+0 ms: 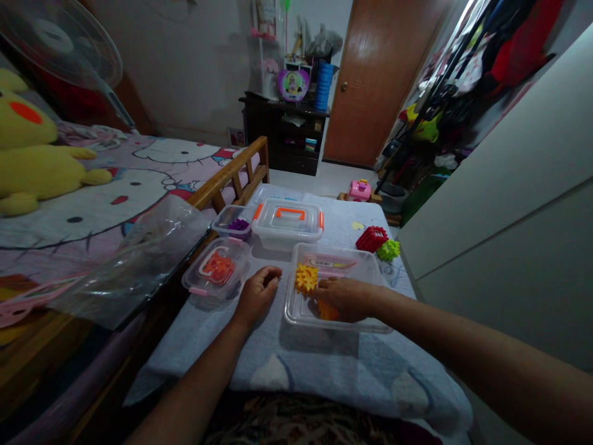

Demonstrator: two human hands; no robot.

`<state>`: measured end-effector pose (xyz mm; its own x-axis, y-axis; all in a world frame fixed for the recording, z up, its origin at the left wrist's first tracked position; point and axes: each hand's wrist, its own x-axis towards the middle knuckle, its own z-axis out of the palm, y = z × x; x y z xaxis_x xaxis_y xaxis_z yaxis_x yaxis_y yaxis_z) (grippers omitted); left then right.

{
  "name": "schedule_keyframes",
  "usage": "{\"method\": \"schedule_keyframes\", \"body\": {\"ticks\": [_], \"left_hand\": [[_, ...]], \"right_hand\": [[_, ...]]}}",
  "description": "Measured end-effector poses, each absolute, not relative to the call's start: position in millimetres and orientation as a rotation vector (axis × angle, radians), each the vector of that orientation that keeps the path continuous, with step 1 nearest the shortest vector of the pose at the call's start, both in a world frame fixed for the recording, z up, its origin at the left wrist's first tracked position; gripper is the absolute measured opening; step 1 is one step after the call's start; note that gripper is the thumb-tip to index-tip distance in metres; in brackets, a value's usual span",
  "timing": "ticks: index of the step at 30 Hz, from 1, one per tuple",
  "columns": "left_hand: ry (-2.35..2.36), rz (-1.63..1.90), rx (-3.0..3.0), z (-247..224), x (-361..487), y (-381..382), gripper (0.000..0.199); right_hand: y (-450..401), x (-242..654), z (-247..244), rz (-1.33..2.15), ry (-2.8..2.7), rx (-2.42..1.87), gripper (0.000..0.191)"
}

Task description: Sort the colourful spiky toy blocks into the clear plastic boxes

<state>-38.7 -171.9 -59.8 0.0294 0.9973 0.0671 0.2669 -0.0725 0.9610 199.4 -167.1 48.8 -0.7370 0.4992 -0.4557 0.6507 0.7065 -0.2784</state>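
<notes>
Yellow pieces (306, 278) in box (302, 312), probably against scattering; right hand (345, 299) among them, grip hidden, cannot tell; left hand (257, 295) loosely curled, empty, on desk (269, 349), perhaps bracing.

"How is your light?"
"Dim. You get a bright streak at upper right, pale glare on the clear plastic bag (139, 269), and a soft shadow on your side of the clear plastic tub (303, 320)."
"Sharpness?"
"Soft in fine print; your wide-angle distortion stretches the electric fan (53, 35) near the corner."
</notes>
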Motion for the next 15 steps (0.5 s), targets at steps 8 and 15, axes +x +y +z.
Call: {"method": "schedule_keyframes", "body": {"ticks": [8,15], "left_hand": [[1.365,1.104,1.469,-59,-38,-172,0.025],[1.354,1.095,1.477,-59,-38,-172,0.024]], "right_hand": [[-168,208,61,-0.799,2.543,0.969,0.058],[-173,216,90,-0.803,2.353,1.432,0.06]]}}
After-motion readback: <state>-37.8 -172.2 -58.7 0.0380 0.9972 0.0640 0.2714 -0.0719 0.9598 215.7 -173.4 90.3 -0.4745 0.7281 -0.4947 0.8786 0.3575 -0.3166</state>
